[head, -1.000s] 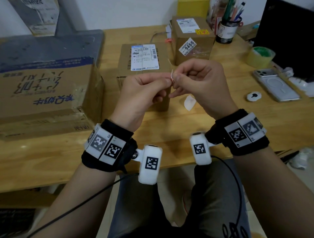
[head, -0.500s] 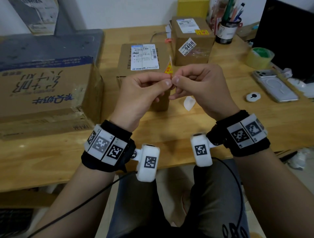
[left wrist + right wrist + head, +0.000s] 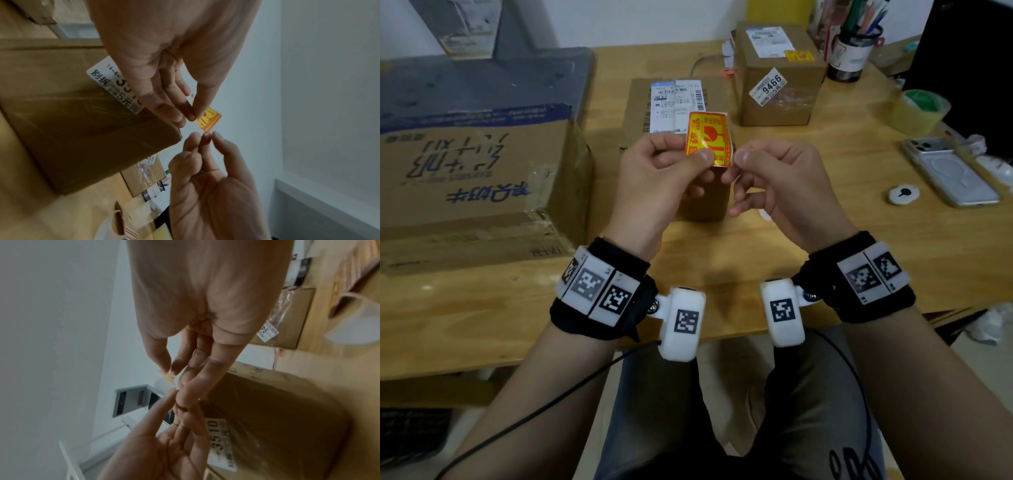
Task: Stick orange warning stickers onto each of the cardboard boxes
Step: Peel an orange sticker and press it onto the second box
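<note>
**Inspector A:** Starting with the largest item. The head view shows the big printed carton [image 3: 472,178] at the left of the desk [image 3: 722,257]; neither wrist view shows it clearly. The middle box [image 3: 674,102], bearing a white shipping label, sits behind the hands. The small box [image 3: 777,75], tagged 9466, stands further back and already carries an orange sticker on its top face.

**Inspector B:** Confirmed. The right wrist view adds a side tag reading 3510 on the middle box, hidden from the head camera. The head view alone shows the tape roll [image 3: 919,109], the phone [image 3: 948,171] and the pen cup [image 3: 851,54] at the right.

**Inspector A:** And the hands?

**Inspector B:** The left hand [image 3: 654,181] pinches the lower edge of the orange warning sticker [image 3: 709,138] between thumb and forefinger, holding it upright in the air above the middle box. The right hand [image 3: 780,185] has curled fingers; its thumb tip sits just beside the sticker's lower right corner. The left wrist view shows those fingertips pinched together just below the corner; whether they grip anything cannot be told.
</note>
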{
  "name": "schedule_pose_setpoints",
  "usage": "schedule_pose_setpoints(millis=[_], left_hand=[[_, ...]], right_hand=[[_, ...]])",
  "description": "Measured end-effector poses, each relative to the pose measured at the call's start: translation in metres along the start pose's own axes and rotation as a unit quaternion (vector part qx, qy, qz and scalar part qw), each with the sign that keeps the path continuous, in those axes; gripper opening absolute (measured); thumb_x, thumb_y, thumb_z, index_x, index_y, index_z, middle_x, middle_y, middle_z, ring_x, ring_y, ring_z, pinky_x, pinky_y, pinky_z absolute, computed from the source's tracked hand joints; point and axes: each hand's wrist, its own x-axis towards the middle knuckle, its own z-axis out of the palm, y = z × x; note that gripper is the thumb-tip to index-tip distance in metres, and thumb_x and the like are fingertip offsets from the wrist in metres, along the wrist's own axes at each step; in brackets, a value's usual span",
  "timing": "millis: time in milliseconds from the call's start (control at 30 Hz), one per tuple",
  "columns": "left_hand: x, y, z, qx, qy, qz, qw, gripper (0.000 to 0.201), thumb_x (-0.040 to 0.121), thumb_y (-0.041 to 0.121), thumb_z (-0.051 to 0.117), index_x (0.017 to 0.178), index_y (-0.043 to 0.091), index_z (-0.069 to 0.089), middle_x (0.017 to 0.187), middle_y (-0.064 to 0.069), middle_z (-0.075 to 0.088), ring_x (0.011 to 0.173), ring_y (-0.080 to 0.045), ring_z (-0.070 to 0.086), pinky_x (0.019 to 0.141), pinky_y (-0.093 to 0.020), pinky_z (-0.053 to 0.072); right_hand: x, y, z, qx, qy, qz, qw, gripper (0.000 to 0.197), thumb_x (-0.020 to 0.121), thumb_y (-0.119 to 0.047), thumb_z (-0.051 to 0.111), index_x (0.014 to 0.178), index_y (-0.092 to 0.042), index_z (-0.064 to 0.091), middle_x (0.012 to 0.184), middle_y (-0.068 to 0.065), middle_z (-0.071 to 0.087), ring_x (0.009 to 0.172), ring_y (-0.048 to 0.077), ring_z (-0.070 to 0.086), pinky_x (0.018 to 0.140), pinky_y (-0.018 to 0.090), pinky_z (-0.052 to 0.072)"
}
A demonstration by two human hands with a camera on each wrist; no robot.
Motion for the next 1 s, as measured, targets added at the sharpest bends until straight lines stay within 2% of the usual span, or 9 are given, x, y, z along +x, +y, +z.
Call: schedule_pose_setpoints(millis=[100, 267, 333, 433, 633, 733, 800, 900, 1000], left_hand=[[0.007, -0.002, 0.001, 0.03, -0.003, 0.003, 1.0, 0.02, 0.084, 0.002, 0.077, 0.094, 0.008, 0.061, 0.081, -0.01, 0.076, 0.072, -0.018, 0.073, 0.065, -0.029, 0.059], [0.029, -0.004, -0.001, 0.046, -0.01, -0.009, 0.999, 0.019, 0.086, 0.004, 0.075, 0.097, 0.008, 0.061, 0.091, -0.012, 0.076, 0.082, -0.019, 0.073, 0.074, -0.034, 0.061], [0.044, -0.004, -0.001, 0.042, -0.013, -0.018, 0.999, 0.017, 0.088, 0.004, 0.073, 0.098, 0.009, 0.059, 0.093, -0.012, 0.075, 0.081, -0.017, 0.072, 0.073, -0.032, 0.061], [0.069, -0.004, 0.001, 0.047, 0.003, -0.028, 0.999, 0.017, 0.09, 0.006, 0.071, 0.093, 0.016, 0.057, 0.086, -0.006, 0.072, 0.069, -0.01, 0.069, 0.067, -0.028, 0.059], [0.098, -0.022, 0.001, 0.068, 0.045, -0.011, 0.997, 0.024, 0.089, 0.003, 0.07, 0.083, 0.018, 0.053, 0.076, -0.004, 0.067, 0.063, -0.012, 0.064, 0.056, -0.027, 0.053], [0.097, -0.034, -0.005, 0.052, 0.017, -0.01, 0.998, 0.024, 0.092, -0.001, 0.064, 0.081, 0.016, 0.052, 0.067, 0.002, 0.063, 0.058, -0.006, 0.062, 0.06, -0.031, 0.056], [0.093, -0.039, -0.007, 0.034, 0.003, -0.008, 0.999, 0.021, 0.094, -0.004, 0.059, 0.083, 0.014, 0.056, 0.064, 0.004, 0.063, 0.056, -0.004, 0.061, 0.067, -0.035, 0.058], [0.089, -0.045, -0.009, 0.015, 0.012, -0.018, 1.0, 0.023, 0.095, -0.004, 0.055, 0.087, 0.012, 0.07, 0.068, 0.002, 0.069, 0.063, -0.008, 0.066, 0.068, -0.033, 0.059], [0.087, -0.047, -0.009, -0.005, 0.01, -0.034, 0.999, 0.022, 0.093, -0.004, 0.058, 0.091, 0.009, 0.076, 0.076, -0.004, 0.073, 0.07, -0.014, 0.069, 0.071, -0.032, 0.059]], right_hand=[[0.009, -0.001, -0.001, -0.033, 0.005, 0.007, 0.999, 0.01, 0.096, -0.01, 0.067, 0.093, -0.002, 0.072, 0.077, 0.017, 0.068, 0.056, 0.023, 0.056, 0.05, 0.034, 0.059], [0.036, 0.002, -0.003, -0.077, 0.013, 0.024, 0.997, 0.014, 0.095, -0.008, 0.069, 0.096, 0.005, 0.072, 0.076, 0.016, 0.07, 0.055, 0.02, 0.059, 0.053, 0.036, 0.061], [0.048, 0.003, -0.003, -0.071, 0.015, 0.029, 0.997, 0.016, 0.095, -0.009, 0.069, 0.095, 0.006, 0.072, 0.076, 0.016, 0.07, 0.055, 0.019, 0.059, 0.054, 0.035, 0.061], [0.068, 0.006, -0.003, -0.056, 0.016, 0.034, 0.998, 0.013, 0.095, -0.012, 0.07, 0.09, 0.0, 0.072, 0.078, 0.016, 0.07, 0.056, 0.019, 0.059, 0.054, 0.033, 0.06], [0.091, 0.025, -0.005, -0.015, 0.002, 0.046, 0.999, 0.009, 0.096, -0.005, 0.066, 0.094, -0.001, 0.073, 0.084, 0.016, 0.075, 0.057, 0.017, 0.059, 0.054, 0.03, 0.059], [0.094, 0.034, -0.004, -0.015, -0.006, 0.058, 0.998, 0.009, 0.095, -0.004, 0.066, 0.091, -0.003, 0.074, 0.081, 0.015, 0.075, 0.054, 0.017, 0.059, 0.051, 0.031, 0.058], [0.094, 0.038, -0.003, -0.02, -0.011, 0.066, 0.998, 0.01, 0.094, -0.005, 0.067, 0.088, -0.004, 0.074, 0.078, 0.015, 0.074, 0.053, 0.019, 0.059, 0.05, 0.032, 0.058], [0.09, 0.039, -0.004, -0.038, -0.034, 0.065, 0.997, 0.009, 0.093, -0.01, 0.071, 0.088, -0.008, 0.078, 0.082, 0.017, 0.074, 0.057, 0.021, 0.059, 0.053, 0.034, 0.06], [0.09, 0.042, -0.007, -0.053, -0.042, 0.072, 0.995, 0.007, 0.091, -0.01, 0.073, 0.087, -0.007, 0.078, 0.08, 0.015, 0.073, 0.057, 0.02, 0.058, 0.052, 0.032, 0.059]])
